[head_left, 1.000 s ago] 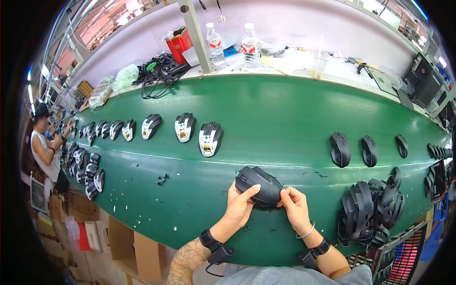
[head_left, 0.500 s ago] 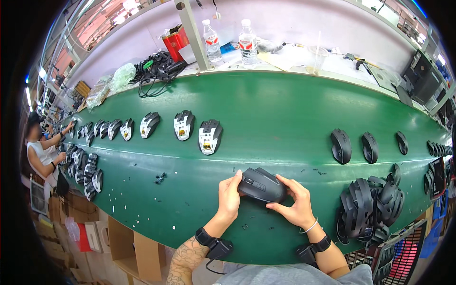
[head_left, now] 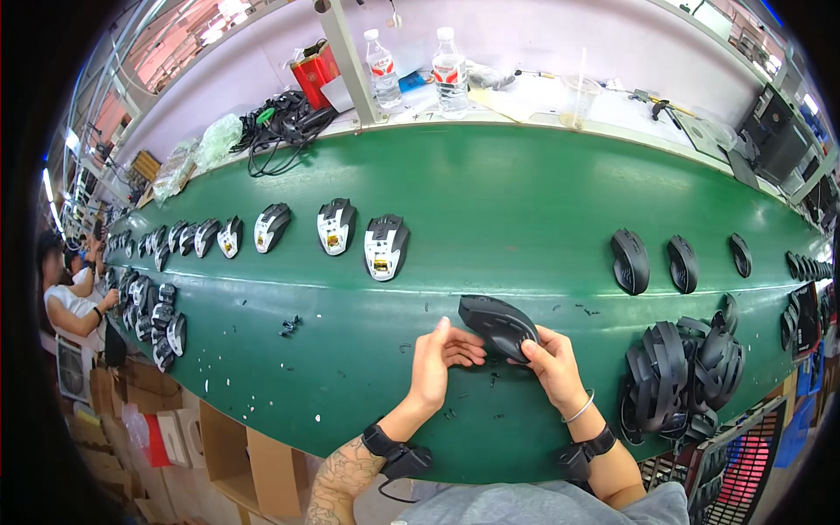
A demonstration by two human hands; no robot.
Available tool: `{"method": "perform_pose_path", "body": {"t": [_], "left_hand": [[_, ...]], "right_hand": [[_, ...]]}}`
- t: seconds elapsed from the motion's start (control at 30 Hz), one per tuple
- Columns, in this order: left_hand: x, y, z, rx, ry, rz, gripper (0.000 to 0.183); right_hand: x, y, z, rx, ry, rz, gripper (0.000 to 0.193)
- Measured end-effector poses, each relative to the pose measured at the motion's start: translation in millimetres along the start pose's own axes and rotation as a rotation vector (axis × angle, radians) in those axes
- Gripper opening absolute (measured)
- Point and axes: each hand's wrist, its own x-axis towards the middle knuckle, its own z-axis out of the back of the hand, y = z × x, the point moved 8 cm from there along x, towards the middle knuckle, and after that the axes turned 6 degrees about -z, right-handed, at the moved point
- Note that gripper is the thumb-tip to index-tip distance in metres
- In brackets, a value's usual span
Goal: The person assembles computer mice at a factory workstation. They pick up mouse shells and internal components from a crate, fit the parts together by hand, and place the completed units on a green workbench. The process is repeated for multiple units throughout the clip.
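Observation:
A black computer mouse [head_left: 497,324] is tilted on its side above the green bench, gripped at its right end by my right hand [head_left: 551,366], thumb on the near side. Just left of it, my left hand [head_left: 439,361] has its fingers apart and holds nothing. Beyond my hands stands a row of mice with white inner frames and no rear cover, the nearest being an uncovered mouse [head_left: 385,248]. To the right lie finished-looking black mice, among them a black mouse [head_left: 629,262]. Small dark pieces [head_left: 290,326] are scattered on the bench.
A pile of black mouse shells [head_left: 658,376] rests at the right edge, above a black plastic crate [head_left: 744,455]. More mouse parts [head_left: 157,315] are heaped at the left, near a seated person [head_left: 74,302]. Two water bottles [head_left: 450,74] and a cable bundle [head_left: 284,127] line the back.
My left hand has let go of the mouse and opened. The mouse has been turned from lying top up to on its side, now in my right hand alone.

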Motion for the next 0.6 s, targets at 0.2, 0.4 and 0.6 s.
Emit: {"method": "perform_pose_path", "body": {"t": [0.2, 0.4, 0.6], "left_hand": [[-4.6, 6.0, -17.4, 0.068, 0.118, -0.044, 0.061], [-7.8, 3.4, -20.9, 0.072, 0.154, -0.128, 0.047], [-5.2, 11.7, -23.1, 0.129, 0.165, -0.158, 0.044]], "right_hand": [[-0.5, 17.9, 17.1, -0.033, -0.183, 0.211, 0.035], [-16.6, 66.2, 67.5, -0.658, -0.835, 0.558, 0.065], [-12.9, 64.3, 59.6, -1.205, -0.909, 0.5, 0.078]]}}
